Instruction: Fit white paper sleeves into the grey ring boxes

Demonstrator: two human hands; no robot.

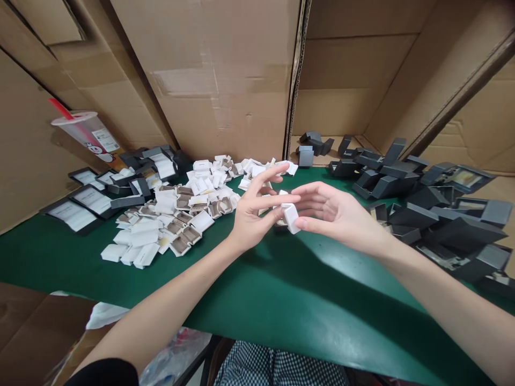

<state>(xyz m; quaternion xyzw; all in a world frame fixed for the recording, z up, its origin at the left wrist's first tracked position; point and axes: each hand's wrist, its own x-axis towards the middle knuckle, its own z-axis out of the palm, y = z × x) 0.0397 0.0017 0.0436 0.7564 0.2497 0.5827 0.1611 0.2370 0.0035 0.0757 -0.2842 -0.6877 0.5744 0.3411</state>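
Observation:
In the middle of the view, a small white folded-card piece [290, 217] is held above the green tabletop between my hands. My left hand [257, 209] pinches its left side with the thumb, its upper fingers stretched out to the right. My right hand [336, 214] grips the opposite side, thumb at the lower edge and fingers curved behind. Something darker shows just under the piece, too hidden to name. Left of my hands lies a loose heap of similar white card pieces [139, 237], several showing grey-brown insides.
Open black boxes [414, 214] are piled along the right. More black boxes [86, 203] lie at the left, behind them a plastic cup [90, 134] with a red straw. Cardboard panels [217, 69] wall the back of the green table [257, 300].

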